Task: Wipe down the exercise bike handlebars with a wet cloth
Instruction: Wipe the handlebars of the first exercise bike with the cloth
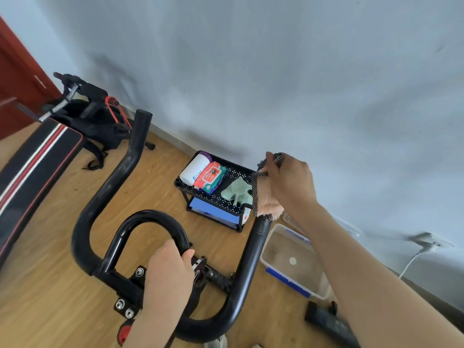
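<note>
The black handlebars [108, 187] of the exercise bike fill the lower middle of the head view, with a left horn rising far and a right horn [253, 249] rising near. My right hand [288, 182] grips a peach cloth with a black mesh backing [263, 199], wrapped over the tip of the right horn. My left hand [170, 270] curls round the inner black loop bar [150, 217] at its right side, thumb over the tube.
A small black shelf [236, 177] beyond the bars carries a white canister [194, 168], a red wipes pack [211, 175] and a green cloth [238, 190]. A clear plastic tub [288, 262] sits on the wood floor at the right. A padded bench [32, 167] lies at the left, by the wall.
</note>
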